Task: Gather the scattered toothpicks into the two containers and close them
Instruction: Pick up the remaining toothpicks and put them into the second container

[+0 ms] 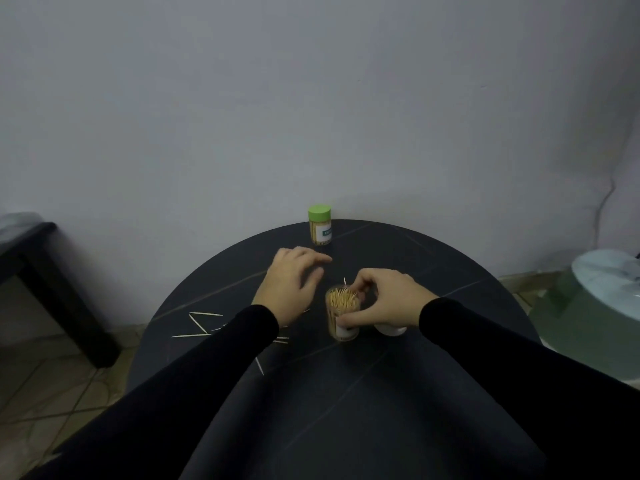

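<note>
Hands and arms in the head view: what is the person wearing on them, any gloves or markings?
Both arms are covered by long, plain black sleeves that end at the wrists. The left hand and right hand are bare: no gloves, and no rings, watch, logos or markings can be made out in this dim picture.

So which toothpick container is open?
The near one, gripped by the right hand: no lid, toothpick tips showing. The far one wears a green cap.

No text can be read; the green-capped jar (320,224), at frame centre, bears a white label with a green patch, its lettering blurred.
</note>
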Tool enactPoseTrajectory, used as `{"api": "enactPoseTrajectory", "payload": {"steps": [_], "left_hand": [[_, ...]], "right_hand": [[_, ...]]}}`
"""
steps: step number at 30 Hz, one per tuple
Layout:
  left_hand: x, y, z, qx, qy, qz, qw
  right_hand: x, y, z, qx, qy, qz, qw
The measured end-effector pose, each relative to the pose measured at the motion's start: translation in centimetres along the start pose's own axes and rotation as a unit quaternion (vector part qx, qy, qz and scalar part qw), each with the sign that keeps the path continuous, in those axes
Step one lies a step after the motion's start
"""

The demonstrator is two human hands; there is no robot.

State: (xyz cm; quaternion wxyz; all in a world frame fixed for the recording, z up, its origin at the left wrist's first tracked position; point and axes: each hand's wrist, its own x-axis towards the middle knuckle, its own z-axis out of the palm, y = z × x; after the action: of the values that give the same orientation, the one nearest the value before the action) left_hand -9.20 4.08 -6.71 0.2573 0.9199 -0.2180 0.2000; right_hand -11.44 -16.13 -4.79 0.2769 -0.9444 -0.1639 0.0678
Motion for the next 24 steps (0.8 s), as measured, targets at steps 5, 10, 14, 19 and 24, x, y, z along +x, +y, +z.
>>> {"api": "enactPoseTrajectory", "payload": {"steps": [5,10,14,19,24], "left_hand": [[1.7,-0.4,3.7,0.117,-0.238,0.043,0.963],[4.0,-0.8,3.1,0.2,-0.256,0.07,0.943],[3.9,-2.5,1.5,0.25,-0.234,0.065,0.937],[1.8,-4.3,-0.8,0.234,-0.22,0.006,0.947],[0.5,-4.4,-1.5,0.201,-0.216,-0.003,0.955]], "right_hand": [[0.3,0.6,-0.1,-0.023,0.021,-0.011,0.999],[0.7,0.8,0.0,-0.03,0.023,-0.018,0.999],[1.1,0.9,0.7,-0.027,0.024,-0.019,0.999],[1.6,0.6,1.9,-0.003,0.027,-0.02,0.999],[1.5,-0.1,2.0,-0.006,0.03,-0.029,0.999]]}}
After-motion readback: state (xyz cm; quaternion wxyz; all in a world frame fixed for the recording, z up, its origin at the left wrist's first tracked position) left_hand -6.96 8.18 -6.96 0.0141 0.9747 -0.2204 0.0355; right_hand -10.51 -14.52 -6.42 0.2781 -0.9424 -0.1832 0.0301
